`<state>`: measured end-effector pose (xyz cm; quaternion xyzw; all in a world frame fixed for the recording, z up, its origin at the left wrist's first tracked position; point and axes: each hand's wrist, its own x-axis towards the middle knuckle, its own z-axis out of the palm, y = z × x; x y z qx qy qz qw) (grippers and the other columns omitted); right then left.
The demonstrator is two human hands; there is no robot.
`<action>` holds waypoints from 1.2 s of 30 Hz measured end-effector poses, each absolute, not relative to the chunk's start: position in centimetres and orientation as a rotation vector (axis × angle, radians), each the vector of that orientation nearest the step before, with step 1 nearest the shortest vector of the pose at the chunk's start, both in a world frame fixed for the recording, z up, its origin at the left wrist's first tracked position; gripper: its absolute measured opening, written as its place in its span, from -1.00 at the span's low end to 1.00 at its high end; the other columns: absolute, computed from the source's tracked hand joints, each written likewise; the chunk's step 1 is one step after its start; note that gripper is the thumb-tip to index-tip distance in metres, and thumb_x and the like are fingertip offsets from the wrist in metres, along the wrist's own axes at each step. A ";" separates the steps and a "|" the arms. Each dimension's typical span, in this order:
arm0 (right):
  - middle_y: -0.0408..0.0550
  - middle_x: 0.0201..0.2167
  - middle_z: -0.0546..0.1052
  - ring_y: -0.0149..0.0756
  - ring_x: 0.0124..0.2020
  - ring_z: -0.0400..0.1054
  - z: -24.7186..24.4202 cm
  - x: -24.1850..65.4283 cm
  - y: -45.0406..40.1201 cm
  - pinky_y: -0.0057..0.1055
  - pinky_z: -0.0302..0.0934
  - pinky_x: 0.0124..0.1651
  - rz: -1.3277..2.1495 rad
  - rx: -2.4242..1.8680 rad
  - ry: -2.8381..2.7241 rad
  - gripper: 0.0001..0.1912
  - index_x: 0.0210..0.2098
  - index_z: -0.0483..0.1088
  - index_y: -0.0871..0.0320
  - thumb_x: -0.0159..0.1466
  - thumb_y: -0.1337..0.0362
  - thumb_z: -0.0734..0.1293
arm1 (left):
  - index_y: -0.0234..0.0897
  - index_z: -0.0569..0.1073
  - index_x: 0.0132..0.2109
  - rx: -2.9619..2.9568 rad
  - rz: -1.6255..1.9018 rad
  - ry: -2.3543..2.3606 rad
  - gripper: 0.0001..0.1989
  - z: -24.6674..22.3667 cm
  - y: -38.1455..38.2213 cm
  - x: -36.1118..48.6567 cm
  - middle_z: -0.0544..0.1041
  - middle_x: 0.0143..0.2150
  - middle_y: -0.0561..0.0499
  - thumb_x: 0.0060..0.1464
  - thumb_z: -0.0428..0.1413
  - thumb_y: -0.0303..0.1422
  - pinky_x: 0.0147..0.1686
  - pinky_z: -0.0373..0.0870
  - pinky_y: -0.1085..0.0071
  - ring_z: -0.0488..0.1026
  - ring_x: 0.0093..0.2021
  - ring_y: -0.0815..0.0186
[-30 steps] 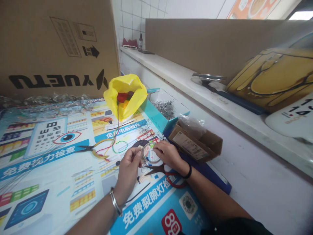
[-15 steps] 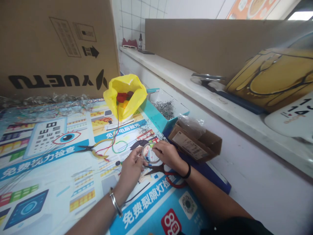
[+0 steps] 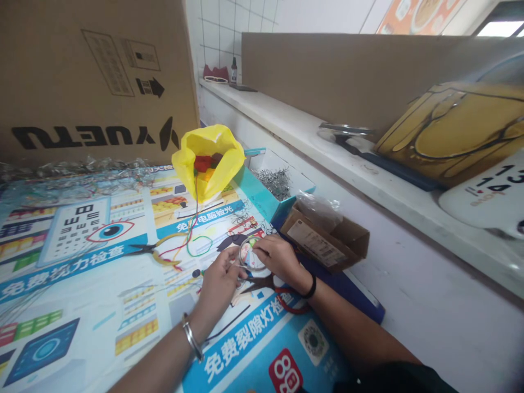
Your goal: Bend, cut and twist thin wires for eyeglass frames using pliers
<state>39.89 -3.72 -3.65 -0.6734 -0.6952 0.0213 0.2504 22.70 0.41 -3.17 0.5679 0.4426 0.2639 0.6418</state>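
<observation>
A thin wire ring (image 3: 254,269) is held up between my two hands, over the printed sheet. My left hand (image 3: 221,277) pinches its left side with thumb and fingers. At its upper right, the fingertips of my right hand (image 3: 280,261) are closed on the ring. Whether a finer strand is also between the fingers cannot be made out. Scissors (image 3: 258,283) with red handles lie just below the ring, partly beneath my right wrist. Left of my hands rest yellow-handled pliers (image 3: 158,253) and coloured threads (image 3: 190,234), which run up into a yellow bag (image 3: 184,164).
A teal box (image 3: 256,194) of small metal pieces and an open brown carton (image 3: 315,240) stand along the right side. Clear plastic packets (image 3: 82,177) lie before a large cardboard box (image 3: 102,82). A white ledge (image 3: 286,114) runs along the right.
Both hands keep their hold on the ring, with only tiny finger shifts. The view has moved very slightly; the other things stay where they were.
</observation>
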 end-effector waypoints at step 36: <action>-0.11 -0.50 0.46 -0.35 -0.36 0.29 -4.1 40.1 -3.5 -0.45 0.11 -0.22 0.039 -1.757 -1.925 -0.83 -0.46 0.42 0.16 0.25 0.36 0.25 | -0.27 0.30 0.04 1.373 0.543 1.024 -0.60 -3.2 0.5 22.6 0.51 -0.46 0.00 0.06 -0.02 -0.24 -0.47 0.33 0.48 0.46 -0.44 0.33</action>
